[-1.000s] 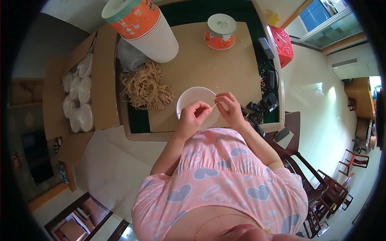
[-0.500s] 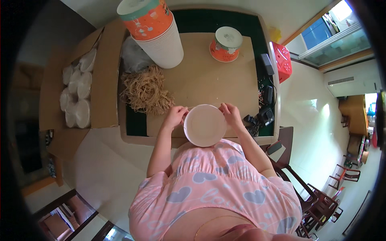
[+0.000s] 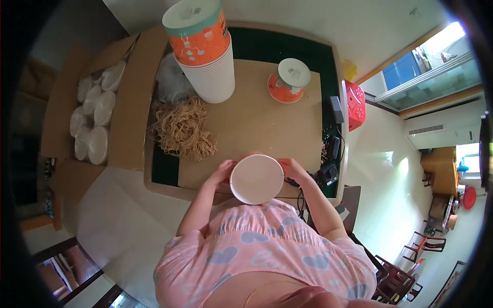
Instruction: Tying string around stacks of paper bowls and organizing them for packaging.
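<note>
A round paper tub (image 3: 257, 179), white inside with a bit of orange outer wall showing, sits against my front at the near table edge, its open mouth facing up toward me. My left hand (image 3: 224, 172) is closed at its left side, and my right hand (image 3: 291, 170) grips the right side; the fingertips are partly hidden behind the tub. Beyond my left hand lies a loose heap of tan paper cord (image 3: 185, 128). A tall stack of upturned paper tubs (image 3: 208, 66), the top one orange and green, rises behind the heap. Another orange-and-green tub (image 3: 292, 77) stands upside down farther right.
A cardboard sheet (image 3: 257, 123) covers much of the green-topped table. At left is an open cardboard box (image 3: 128, 102) holding wrapped white tubs (image 3: 102, 108). Black adapters and cables (image 3: 328, 173) lie along the right edge, near a red stool (image 3: 355, 105). Clear plastic (image 3: 174, 77) sits behind the cord.
The tub and both hands appear lower in the picture, as the whole view has shifted too. My fingers have gone from pinching near the far rim to the tub's sides.
</note>
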The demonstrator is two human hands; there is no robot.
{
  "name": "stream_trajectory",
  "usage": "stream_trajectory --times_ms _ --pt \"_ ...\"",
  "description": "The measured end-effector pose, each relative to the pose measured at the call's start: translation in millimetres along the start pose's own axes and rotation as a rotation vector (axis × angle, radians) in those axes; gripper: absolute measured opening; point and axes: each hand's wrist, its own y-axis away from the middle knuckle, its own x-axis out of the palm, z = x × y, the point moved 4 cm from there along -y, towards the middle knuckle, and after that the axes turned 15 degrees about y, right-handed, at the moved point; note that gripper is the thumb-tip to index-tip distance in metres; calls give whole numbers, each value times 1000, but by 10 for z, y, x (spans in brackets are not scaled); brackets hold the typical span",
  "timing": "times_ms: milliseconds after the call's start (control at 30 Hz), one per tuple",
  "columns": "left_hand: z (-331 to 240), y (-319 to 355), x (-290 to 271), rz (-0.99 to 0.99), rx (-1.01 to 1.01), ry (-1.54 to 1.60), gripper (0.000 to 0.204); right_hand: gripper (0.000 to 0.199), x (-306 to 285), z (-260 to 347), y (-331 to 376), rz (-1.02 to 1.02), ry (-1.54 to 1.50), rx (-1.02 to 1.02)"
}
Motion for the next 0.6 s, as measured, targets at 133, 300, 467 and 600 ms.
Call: stream_trajectory --times_ms 133,300,467,600 --pt "-919 92 363 45 289 8 53 27 -684 555 -146 -155 95 -135" --pt "-2145 520 1491 -167 1370 -672 60 24 -1785 1452 -415 -462 529 -133" --pt "-2592 403 2290 -208 1577 -685 63 21 -2736 1754 -1093 -567 457 -340" --pt "-2686 -60 2522 -321 1699 -787 62 22 -2999 1745 -1592 -462 -10 -365"
